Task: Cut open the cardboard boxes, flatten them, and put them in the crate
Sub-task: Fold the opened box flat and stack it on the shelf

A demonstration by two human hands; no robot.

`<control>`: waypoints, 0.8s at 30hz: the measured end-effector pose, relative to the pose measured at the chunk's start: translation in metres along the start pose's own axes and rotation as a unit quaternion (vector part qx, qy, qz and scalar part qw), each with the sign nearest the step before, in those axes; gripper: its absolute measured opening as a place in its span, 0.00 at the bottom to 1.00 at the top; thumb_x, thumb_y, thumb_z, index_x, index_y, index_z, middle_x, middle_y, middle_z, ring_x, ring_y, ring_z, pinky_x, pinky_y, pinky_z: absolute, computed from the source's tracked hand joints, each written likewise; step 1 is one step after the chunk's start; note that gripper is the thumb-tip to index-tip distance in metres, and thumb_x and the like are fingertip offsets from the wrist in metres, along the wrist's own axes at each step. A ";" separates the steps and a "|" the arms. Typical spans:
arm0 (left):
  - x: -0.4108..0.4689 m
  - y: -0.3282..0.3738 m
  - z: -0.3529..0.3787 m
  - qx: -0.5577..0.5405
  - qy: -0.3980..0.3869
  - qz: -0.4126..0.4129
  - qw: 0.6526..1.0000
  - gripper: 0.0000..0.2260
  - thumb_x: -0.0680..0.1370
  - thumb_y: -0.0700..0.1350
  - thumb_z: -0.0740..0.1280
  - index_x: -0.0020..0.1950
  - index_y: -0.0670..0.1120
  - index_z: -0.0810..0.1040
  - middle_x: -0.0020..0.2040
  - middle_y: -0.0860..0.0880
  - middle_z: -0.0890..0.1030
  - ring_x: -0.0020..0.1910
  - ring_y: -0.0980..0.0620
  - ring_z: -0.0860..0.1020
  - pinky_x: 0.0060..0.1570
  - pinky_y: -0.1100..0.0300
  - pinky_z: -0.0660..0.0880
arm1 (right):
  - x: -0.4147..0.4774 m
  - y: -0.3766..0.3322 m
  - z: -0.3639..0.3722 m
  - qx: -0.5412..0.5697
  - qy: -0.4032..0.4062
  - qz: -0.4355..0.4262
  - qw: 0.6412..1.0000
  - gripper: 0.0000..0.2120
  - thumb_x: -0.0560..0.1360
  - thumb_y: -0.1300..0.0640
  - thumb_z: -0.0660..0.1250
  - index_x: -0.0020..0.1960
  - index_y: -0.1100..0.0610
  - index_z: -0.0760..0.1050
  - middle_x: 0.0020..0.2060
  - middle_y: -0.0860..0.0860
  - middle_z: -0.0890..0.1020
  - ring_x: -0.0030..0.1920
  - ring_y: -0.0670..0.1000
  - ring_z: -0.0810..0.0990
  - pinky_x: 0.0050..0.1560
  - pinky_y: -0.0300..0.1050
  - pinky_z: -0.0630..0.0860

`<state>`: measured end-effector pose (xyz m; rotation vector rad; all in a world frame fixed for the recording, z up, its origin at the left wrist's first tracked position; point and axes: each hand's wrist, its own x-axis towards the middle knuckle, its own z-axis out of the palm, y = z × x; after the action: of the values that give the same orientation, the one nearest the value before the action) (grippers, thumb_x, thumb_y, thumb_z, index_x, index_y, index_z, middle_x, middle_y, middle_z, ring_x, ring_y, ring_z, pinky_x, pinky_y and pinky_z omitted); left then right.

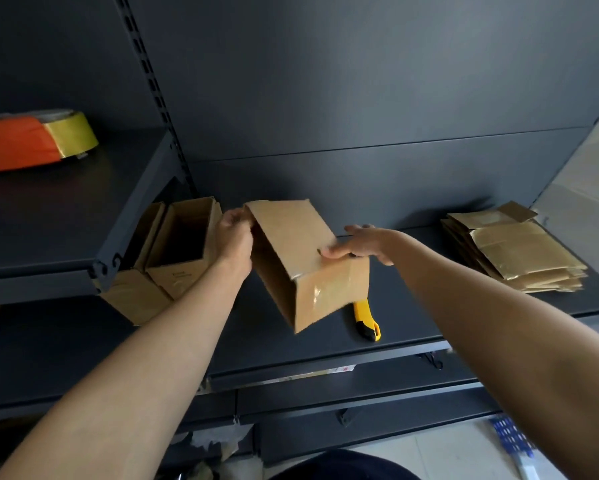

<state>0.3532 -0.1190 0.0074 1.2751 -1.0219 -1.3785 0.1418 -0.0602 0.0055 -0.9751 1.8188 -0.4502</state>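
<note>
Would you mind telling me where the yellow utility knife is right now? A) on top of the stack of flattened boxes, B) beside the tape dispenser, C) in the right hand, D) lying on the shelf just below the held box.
D: the utility knife lies on the shelf, partly hidden by the box that both hands hold.

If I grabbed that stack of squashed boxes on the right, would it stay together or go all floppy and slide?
The stack of flattened boxes would probably bend a little, since each piece is thin cardboard. It might also slide apart: the pieces lie loose and uneven, and shiny tape covers the top one. It looks light for its size, so two hands should manage.
</note>
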 end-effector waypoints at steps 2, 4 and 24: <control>-0.004 0.000 0.003 -0.006 -0.040 -0.015 0.999 0.05 0.79 0.41 0.63 0.47 0.51 0.76 0.49 0.46 0.80 0.55 0.43 0.78 0.57 0.45 0.74 | -0.007 0.003 -0.002 -0.019 -0.042 0.000 0.999 0.34 0.70 0.44 0.72 0.70 0.56 0.67 0.66 0.50 0.71 0.68 0.52 0.67 0.70 0.53 0.60; -0.006 0.001 0.005 -0.020 -0.104 -0.025 0.994 0.06 0.79 0.40 0.63 0.47 0.50 0.77 0.48 0.46 0.81 0.53 0.44 0.78 0.53 0.48 0.75 | -0.015 0.005 -0.004 0.078 -0.066 0.016 0.995 0.23 0.70 0.43 0.71 0.57 0.57 0.75 0.54 0.52 0.80 0.55 0.53 0.78 0.59 0.49 0.71; -0.002 -0.010 0.013 0.084 -0.275 -0.294 0.912 0.36 0.65 0.76 0.61 0.56 0.47 0.78 0.51 0.40 0.82 0.55 0.37 0.78 0.53 0.36 0.73 | -0.035 0.033 -0.031 0.215 0.100 0.037 0.971 0.15 0.71 0.71 0.70 0.56 0.60 0.76 0.54 0.60 0.81 0.54 0.61 0.80 0.59 0.61 0.74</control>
<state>0.3387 -0.1154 -0.0005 1.4230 -1.1981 -2.2439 0.1070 -0.0168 0.0180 -0.5776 1.8203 -0.8796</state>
